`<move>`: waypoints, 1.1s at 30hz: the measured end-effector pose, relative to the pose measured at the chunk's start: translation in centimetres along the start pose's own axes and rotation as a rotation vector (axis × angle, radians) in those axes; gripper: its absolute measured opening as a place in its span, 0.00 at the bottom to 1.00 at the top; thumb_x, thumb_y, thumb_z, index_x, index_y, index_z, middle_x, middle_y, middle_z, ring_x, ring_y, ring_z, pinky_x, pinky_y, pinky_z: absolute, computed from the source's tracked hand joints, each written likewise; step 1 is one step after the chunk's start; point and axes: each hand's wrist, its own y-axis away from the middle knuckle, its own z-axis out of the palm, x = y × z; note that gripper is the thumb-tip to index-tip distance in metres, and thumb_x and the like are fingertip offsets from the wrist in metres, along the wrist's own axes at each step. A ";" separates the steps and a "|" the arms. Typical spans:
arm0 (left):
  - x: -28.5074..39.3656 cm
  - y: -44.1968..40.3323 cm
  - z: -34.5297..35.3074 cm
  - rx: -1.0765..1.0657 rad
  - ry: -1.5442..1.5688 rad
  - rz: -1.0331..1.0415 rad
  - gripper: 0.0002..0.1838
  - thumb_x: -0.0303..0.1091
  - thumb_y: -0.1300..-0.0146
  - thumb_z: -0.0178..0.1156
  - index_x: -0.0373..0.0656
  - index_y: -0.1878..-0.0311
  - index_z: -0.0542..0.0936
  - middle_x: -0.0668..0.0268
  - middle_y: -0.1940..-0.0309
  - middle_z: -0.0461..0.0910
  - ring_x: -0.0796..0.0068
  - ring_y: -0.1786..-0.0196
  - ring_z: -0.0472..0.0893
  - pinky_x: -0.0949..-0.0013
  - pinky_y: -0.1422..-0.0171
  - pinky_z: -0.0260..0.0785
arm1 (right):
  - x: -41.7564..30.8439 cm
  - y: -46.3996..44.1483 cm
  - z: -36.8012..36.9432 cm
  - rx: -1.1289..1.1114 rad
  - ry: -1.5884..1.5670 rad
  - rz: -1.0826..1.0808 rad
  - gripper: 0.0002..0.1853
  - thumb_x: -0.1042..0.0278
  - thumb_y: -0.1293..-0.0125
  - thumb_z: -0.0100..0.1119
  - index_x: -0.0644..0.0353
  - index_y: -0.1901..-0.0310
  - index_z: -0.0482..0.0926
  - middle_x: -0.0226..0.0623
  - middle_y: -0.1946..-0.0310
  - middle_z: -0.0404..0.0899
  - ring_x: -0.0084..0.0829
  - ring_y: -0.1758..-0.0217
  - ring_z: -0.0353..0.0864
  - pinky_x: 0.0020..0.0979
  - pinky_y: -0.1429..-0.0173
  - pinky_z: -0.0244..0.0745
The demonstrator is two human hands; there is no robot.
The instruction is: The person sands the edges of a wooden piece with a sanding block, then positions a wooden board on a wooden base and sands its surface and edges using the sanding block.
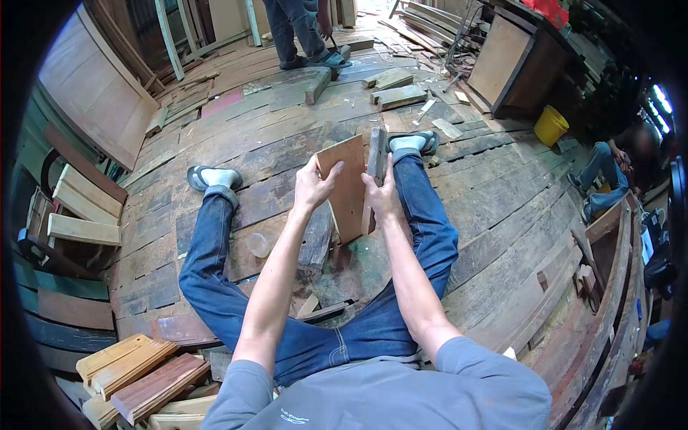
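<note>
My left hand point(315, 185) is closed on the left edge of a flat reddish-brown wooden board point(344, 188), its thumb lying on the board's face. The board stands upright between my legs, its lower end close to the floor. My right hand point(381, 192) is closed around a narrow grey-brown wooden bar point(375, 154), held upright along the board's right edge. Whether bar and board touch all along cannot be seen. Below the board lies a dark wooden block point(315, 236), with a small clear round container point(258, 245) to its left.
Planed wooden pieces point(158, 380) are stacked at lower left. Beams point(399, 97) lie ahead on the plank floor point(272, 154). A person point(297, 32) stands at the far side; another person point(605, 168) sits at right near a yellow bucket point(551, 125). A wooden cabinet point(499, 64) stands behind.
</note>
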 end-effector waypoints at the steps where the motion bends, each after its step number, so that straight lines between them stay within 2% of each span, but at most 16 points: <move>1: 0.1 -0.2 0.1 0.036 -0.037 0.056 0.21 0.47 0.33 0.72 0.38 0.49 0.85 0.57 0.64 0.90 0.71 0.63 0.88 0.65 0.54 0.80 | 0.8 -0.2 0.1 0.000 0.034 -0.023 0.52 0.75 0.36 0.67 0.64 0.16 0.44 0.45 0.24 0.65 0.31 0.31 0.74 0.32 0.28 0.71; 3: 0.3 -0.6 0.2 0.104 -0.113 0.167 0.20 0.47 0.33 0.72 0.38 0.53 0.86 0.55 0.67 0.89 0.72 0.67 0.87 0.64 0.57 0.79 | 1.5 0.5 0.2 -0.046 -0.089 0.041 0.51 0.77 0.36 0.65 0.66 0.16 0.44 0.43 0.23 0.63 0.31 0.32 0.74 0.32 0.29 0.73; 6: 0.7 -1.1 -0.4 0.088 -0.117 0.042 0.20 0.48 0.32 0.71 0.37 0.57 0.86 0.54 0.71 0.88 0.70 0.70 0.86 0.63 0.60 0.77 | 3.0 0.2 0.4 -0.062 -0.166 0.040 0.48 0.80 0.36 0.63 0.67 0.17 0.48 0.45 0.25 0.66 0.30 0.32 0.75 0.30 0.31 0.74; 9: 1.1 -1.1 -1.0 0.102 -0.123 0.020 0.22 0.51 0.32 0.70 0.36 0.59 0.86 0.54 0.74 0.86 0.69 0.72 0.85 0.62 0.61 0.77 | 3.1 0.1 0.3 -0.084 -0.158 0.079 0.46 0.80 0.37 0.63 0.69 0.18 0.51 0.46 0.27 0.68 0.31 0.32 0.75 0.30 0.31 0.74; 12: 1.9 -1.6 -1.6 0.078 -0.187 -0.149 0.25 0.54 0.33 0.70 0.36 0.60 0.86 0.53 0.72 0.87 0.68 0.69 0.87 0.61 0.60 0.78 | 2.8 0.1 0.6 -0.053 -0.122 0.073 0.45 0.80 0.37 0.63 0.70 0.19 0.54 0.46 0.29 0.70 0.32 0.32 0.75 0.32 0.30 0.73; 15: 2.4 -1.6 -1.3 0.186 -0.162 0.107 0.26 0.56 0.35 0.72 0.37 0.62 0.87 0.53 0.70 0.88 0.64 0.65 0.89 0.61 0.57 0.79 | 3.1 0.0 0.9 -0.028 -0.082 0.030 0.44 0.80 0.38 0.63 0.70 0.20 0.56 0.45 0.32 0.73 0.33 0.33 0.76 0.33 0.29 0.72; 16: 2.3 -2.0 -1.5 0.206 -0.288 0.228 0.25 0.56 0.37 0.73 0.38 0.63 0.87 0.53 0.68 0.89 0.60 0.63 0.90 0.60 0.55 0.80 | 3.2 0.1 0.9 -0.026 -0.068 0.018 0.44 0.80 0.38 0.64 0.70 0.20 0.56 0.45 0.33 0.74 0.34 0.33 0.76 0.34 0.28 0.72; 19: 2.4 -2.8 -2.4 0.049 -0.227 0.097 0.26 0.58 0.38 0.74 0.39 0.62 0.88 0.53 0.68 0.89 0.58 0.63 0.90 0.59 0.55 0.80 | 1.9 0.5 0.8 -0.079 -0.131 0.029 0.44 0.80 0.38 0.64 0.70 0.21 0.58 0.44 0.34 0.76 0.34 0.34 0.77 0.33 0.28 0.71; 20: 2.5 -2.8 -2.3 0.074 -0.241 0.103 0.24 0.57 0.33 0.69 0.40 0.61 0.89 0.54 0.69 0.89 0.64 0.64 0.89 0.62 0.57 0.79 | 1.7 0.4 0.9 -0.077 -0.120 0.023 0.43 0.80 0.38 0.64 0.70 0.21 0.58 0.44 0.34 0.76 0.33 0.34 0.77 0.33 0.28 0.71; 23: 1.8 -3.3 -2.7 0.105 -0.130 0.035 0.25 0.54 0.25 0.62 0.39 0.62 0.89 0.55 0.74 0.87 0.71 0.67 0.87 0.65 0.59 0.77 | 2.2 0.3 0.9 -0.069 -0.100 0.008 0.43 0.80 0.38 0.64 0.69 0.21 0.59 0.43 0.35 0.77 0.32 0.34 0.77 0.33 0.29 0.72; 24: 1.0 -3.4 -3.0 0.043 -0.043 0.019 0.22 0.51 0.20 0.56 0.40 0.56 0.88 0.59 0.67 0.88 0.78 0.63 0.84 0.68 0.57 0.75 | 2.6 0.3 0.9 -0.068 -0.101 0.003 0.42 0.80 0.38 0.64 0.69 0.22 0.60 0.42 0.36 0.77 0.32 0.35 0.78 0.33 0.30 0.72; 27: -2.3 -2.3 -3.7 -0.084 0.332 -0.093 0.20 0.49 0.23 0.61 0.42 0.44 0.84 0.63 0.55 0.87 0.77 0.53 0.84 0.67 0.52 0.76 | 2.5 0.3 0.6 -0.067 -0.117 0.029 0.41 0.78 0.38 0.64 0.68 0.22 0.62 0.41 0.38 0.78 0.31 0.37 0.78 0.33 0.32 0.73; 28: -1.7 -0.9 -4.2 -0.190 0.266 -0.153 0.24 0.47 0.28 0.68 0.45 0.35 0.78 0.66 0.47 0.84 0.75 0.45 0.83 0.66 0.46 0.77 | 2.3 0.3 0.7 -0.065 -0.126 0.042 0.40 0.77 0.38 0.64 0.68 0.23 0.62 0.40 0.39 0.78 0.30 0.38 0.78 0.33 0.33 0.74; 29: -4.2 0.2 -3.5 -0.238 0.284 -0.127 0.27 0.45 0.32 0.73 0.45 0.35 0.78 0.64 0.49 0.85 0.73 0.44 0.83 0.67 0.42 0.77 | 2.1 0.2 0.7 -0.042 -0.137 0.080 0.40 0.77 0.38 0.64 0.67 0.23 0.63 0.40 0.40 0.79 0.30 0.39 0.79 0.33 0.34 0.74; 31: -5.6 2.6 -2.3 -0.355 0.228 -0.225 0.23 0.40 0.28 0.70 0.41 0.35 0.77 0.66 0.43 0.83 0.74 0.42 0.82 0.66 0.34 0.72 | 1.7 0.5 0.4 -0.013 -0.146 0.153 0.39 0.75 0.38 0.65 0.66 0.24 0.64 0.38 0.41 0.79 0.29 0.41 0.79 0.33 0.36 0.74; 33: -7.3 3.9 -0.6 -0.323 0.316 -0.229 0.19 0.40 0.25 0.66 0.39 0.39 0.79 0.68 0.47 0.84 0.75 0.41 0.82 0.68 0.35 0.72 | 1.0 0.8 0.1 -0.018 -0.138 0.204 0.38 0.74 0.38 0.66 0.65 0.25 0.66 0.37 0.43 0.80 0.29 0.42 0.79 0.33 0.37 0.75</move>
